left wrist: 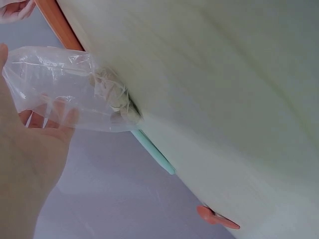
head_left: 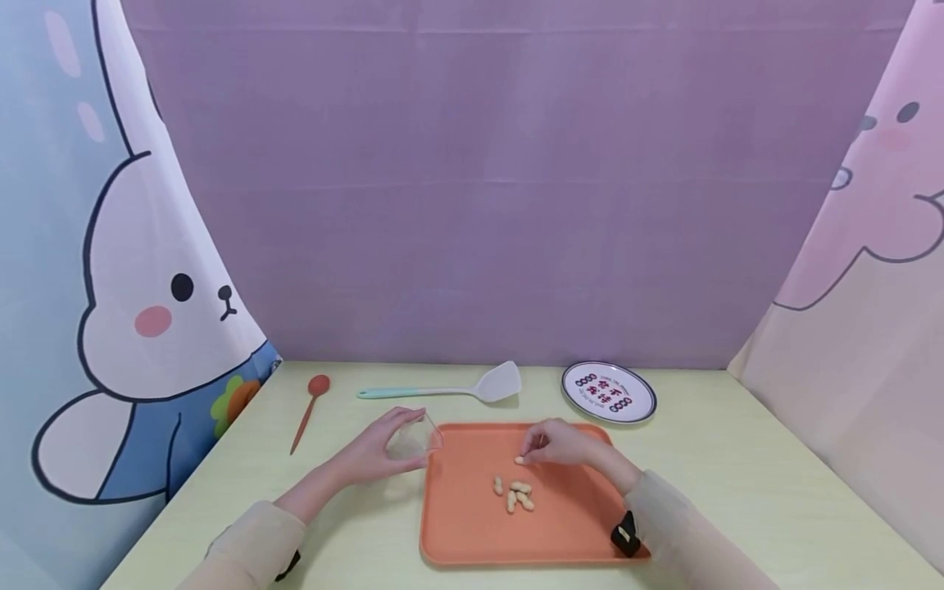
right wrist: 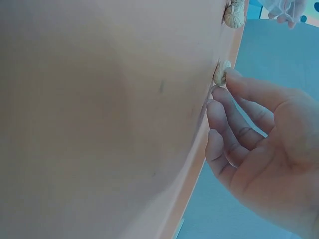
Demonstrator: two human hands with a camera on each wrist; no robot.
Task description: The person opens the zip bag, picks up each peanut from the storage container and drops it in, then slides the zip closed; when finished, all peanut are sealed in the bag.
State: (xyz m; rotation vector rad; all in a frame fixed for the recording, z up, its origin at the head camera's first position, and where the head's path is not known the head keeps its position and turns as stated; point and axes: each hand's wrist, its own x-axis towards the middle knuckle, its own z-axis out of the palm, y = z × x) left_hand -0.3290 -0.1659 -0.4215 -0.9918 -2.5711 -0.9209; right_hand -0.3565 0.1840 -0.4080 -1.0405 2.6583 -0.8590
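Observation:
My left hand [head_left: 369, 452] grips a clear plastic bag [left wrist: 57, 74] by its mouth, at the left edge of the orange tray [head_left: 472, 537]. Several peanuts [left wrist: 113, 94] lie in the bottom of the bag, close over the table in the left wrist view. Over the tray, my right hand [head_left: 564, 444] pinches a single peanut [right wrist: 220, 73] between thumb and fingertip. A small group of unshelled peanuts [head_left: 520, 487] lies on the middle of the tray, on the near side of the right hand.
Behind the tray lies a spatula [head_left: 497, 383] with a mint-green handle. A white plate [head_left: 637, 401] with printed red characters sits at the back right, and a red spoon [head_left: 319, 385] at the left. A purple curtain [head_left: 472, 205] closes off the table's far edge.

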